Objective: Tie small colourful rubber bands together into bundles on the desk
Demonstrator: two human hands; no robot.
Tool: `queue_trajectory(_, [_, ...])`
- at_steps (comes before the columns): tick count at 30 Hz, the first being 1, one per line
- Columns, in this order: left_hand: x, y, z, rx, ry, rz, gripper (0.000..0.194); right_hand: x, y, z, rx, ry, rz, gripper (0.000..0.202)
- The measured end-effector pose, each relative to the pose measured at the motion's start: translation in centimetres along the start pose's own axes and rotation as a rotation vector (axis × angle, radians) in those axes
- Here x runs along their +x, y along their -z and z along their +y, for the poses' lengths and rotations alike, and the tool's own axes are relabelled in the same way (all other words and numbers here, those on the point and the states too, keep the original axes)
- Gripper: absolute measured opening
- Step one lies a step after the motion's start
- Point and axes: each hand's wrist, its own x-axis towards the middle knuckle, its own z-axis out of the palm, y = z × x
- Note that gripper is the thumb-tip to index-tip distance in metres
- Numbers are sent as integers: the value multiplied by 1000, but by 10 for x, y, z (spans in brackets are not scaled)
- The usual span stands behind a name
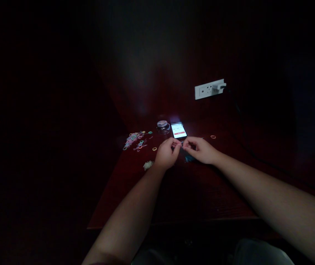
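Note:
My left hand (pixel 167 154) and my right hand (pixel 201 151) meet fingertip to fingertip above the dark red table (pixel 190 195). Both are closed in a pinch, and whatever small thing sits between the fingers is too tiny and dim to name. Left of my hands lies a loose pile of small coloured elastic hair bands (pixel 133 139). A single yellow band (pixel 154 149) rests close to my left hand, with a bunch of pale bands (pixel 147 165) nearer me. Partly under my right hand is a small blue-green item (pixel 189 158) whose kind is unclear.
Behind my hands lies a phone (pixel 179 131) with a lit screen, beside a round clear jar (pixel 162 125) with a lid. An orange band (pixel 213 137) lies to the right. On the wall is a white socket (pixel 202 91) with a plug (pixel 219 87) and dark cable. Surroundings are very dark.

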Motion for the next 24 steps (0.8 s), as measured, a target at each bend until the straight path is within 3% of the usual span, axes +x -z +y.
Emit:
queue_trajectory(9, [-2,1,5,-48,-34,-63,11,1,6,3,-96,38,178,2])
queue_trajectory(24, [-1,1,3,-59,-12,-29,9,1,5,1,-97,27,178,5])
